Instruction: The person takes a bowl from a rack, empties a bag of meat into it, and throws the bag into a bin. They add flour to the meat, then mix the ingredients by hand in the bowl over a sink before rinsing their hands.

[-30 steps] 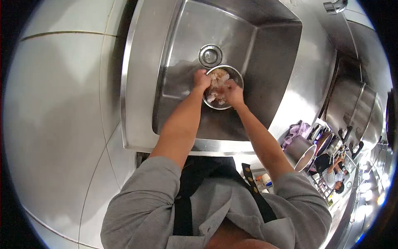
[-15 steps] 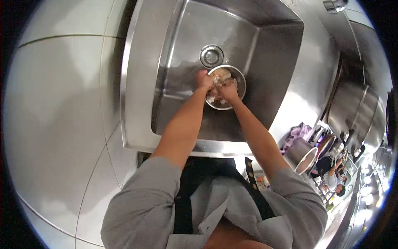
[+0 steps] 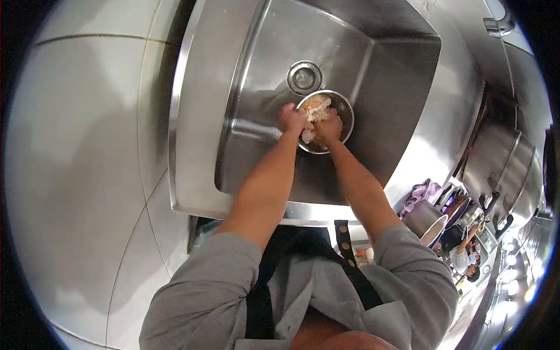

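A round metal bowl (image 3: pixel 352 119) stands in the stainless steel sink, just below the drain. Inside it lie pale, wet pieces that look like raw meat (image 3: pixel 317 108). My left hand (image 3: pixel 291 118) is closed around the bowl's left rim. Down in the bowl, my right hand (image 3: pixel 328 128) has its fingers curled over the pale pieces, with the fingertips partly hidden. Some of the food shows between my two hands and above them.
The sink (image 3: pixel 256 76) has a drain (image 3: pixel 304 77) above the bowl. A tap fitting (image 3: pixel 499 24) is at the upper right. Large pots (image 3: pixel 496 163), a smaller pot (image 3: pixel 424 220) and a purple cloth (image 3: pixel 421 195) stand to the right. Another person (image 3: pixel 461 259) is farther off.
My right hand has shifted among the pale pieces, which now show more at the bowl's upper left. My left hand stays at the rim. The whole view has shifted slightly.
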`<action>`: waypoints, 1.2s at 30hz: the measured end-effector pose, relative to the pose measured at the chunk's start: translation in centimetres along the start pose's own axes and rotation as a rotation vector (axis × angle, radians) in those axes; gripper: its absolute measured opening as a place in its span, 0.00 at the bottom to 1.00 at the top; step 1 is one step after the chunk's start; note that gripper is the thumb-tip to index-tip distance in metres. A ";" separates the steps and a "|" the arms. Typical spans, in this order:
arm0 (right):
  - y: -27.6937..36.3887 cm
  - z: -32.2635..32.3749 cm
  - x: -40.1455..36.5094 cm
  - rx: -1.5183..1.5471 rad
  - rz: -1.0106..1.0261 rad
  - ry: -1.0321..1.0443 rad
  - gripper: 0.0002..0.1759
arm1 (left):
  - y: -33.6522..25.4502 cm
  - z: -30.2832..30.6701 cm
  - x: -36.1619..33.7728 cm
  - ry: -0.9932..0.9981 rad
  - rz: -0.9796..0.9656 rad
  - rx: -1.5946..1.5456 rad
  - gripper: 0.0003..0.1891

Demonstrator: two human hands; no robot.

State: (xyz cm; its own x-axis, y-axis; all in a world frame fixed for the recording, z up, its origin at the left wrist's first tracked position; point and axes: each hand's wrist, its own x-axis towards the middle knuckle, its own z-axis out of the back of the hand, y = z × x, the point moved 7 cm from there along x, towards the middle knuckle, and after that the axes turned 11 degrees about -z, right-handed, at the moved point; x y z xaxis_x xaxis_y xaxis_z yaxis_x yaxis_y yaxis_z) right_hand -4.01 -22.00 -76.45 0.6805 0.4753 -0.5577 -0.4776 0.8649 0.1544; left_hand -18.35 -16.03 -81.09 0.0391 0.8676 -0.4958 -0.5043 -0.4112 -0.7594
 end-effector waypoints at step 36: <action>2.2 3.2 -4.9 -0.472 0.420 0.154 0.59 | -0.5 -2.0 2.2 0.165 -0.223 0.055 0.05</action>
State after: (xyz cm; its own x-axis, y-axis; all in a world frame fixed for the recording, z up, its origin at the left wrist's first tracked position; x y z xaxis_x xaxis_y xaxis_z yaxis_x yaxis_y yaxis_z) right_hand -6.62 -21.97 -70.76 0.3118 0.6988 -0.6438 -0.9025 0.4296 0.0293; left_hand -16.30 -14.46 -82.64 0.2923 0.8756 -0.3845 -0.5134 -0.1955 -0.8356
